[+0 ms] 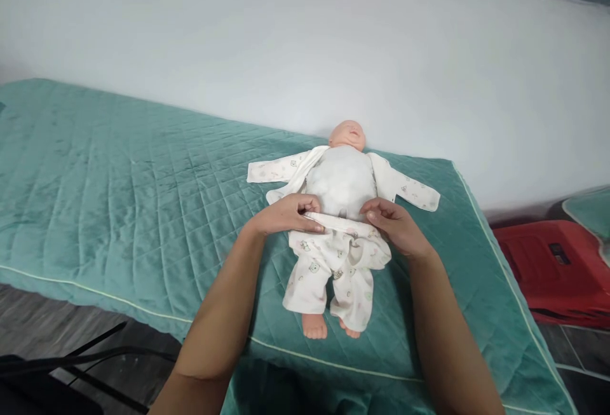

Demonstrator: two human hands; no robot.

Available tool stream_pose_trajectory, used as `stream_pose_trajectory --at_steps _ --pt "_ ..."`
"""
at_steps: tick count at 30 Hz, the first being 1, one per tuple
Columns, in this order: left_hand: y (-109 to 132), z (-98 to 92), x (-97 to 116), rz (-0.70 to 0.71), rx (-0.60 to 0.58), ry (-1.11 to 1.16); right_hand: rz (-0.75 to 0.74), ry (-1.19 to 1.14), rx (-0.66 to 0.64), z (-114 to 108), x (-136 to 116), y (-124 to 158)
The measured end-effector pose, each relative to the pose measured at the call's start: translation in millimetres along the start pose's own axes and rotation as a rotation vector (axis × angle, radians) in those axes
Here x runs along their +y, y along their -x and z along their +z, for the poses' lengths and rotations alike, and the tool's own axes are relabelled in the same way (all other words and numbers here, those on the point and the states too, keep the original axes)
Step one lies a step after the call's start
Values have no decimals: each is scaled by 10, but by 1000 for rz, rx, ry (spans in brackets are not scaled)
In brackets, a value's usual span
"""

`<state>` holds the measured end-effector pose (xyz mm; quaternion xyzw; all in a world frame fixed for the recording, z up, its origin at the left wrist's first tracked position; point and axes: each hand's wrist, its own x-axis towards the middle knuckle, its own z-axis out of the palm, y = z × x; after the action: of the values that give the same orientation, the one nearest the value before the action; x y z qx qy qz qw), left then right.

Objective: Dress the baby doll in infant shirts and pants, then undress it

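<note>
A baby doll (pixel 347 135) lies on its back on the green quilted cover, feet toward me. Its white printed top (pixel 400 183) is spread apart, leaving the pale cloth belly bare. White printed pants (pixel 309 278) cover its legs, and both feet stick out below the cuffs. At the waistband's left side, my left hand (pixel 290 213) pinches the edge of the pants between thumb and fingers. On the other side, my right hand (pixel 393 223) has its fingers curled at the right end of the same waistband. Its fingertips partly hide the cloth there.
A green quilted cover (pixel 119 211) spreads over the bed, which runs along a white wall (pixel 238 40). Past the bed's right edge stands a red plastic object (pixel 553 269). Black metal legs (pixel 95 339) show at the lower left above a dark wooden floor.
</note>
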<state>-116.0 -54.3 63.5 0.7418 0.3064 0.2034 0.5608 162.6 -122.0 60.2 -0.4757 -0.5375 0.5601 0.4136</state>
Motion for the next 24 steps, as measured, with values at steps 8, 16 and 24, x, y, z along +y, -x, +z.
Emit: stream_pose_trajectory --at_steps 8,16,24 --pt "6 -3 -91 -78 181 154 -161 -303 263 -54 -35 16" --pt "-78 70 -180 -116 325 241 -241 -166 297 78 61 -104" --pt "-60 231 96 139 268 -135 -365 52 378 232 70 -117"
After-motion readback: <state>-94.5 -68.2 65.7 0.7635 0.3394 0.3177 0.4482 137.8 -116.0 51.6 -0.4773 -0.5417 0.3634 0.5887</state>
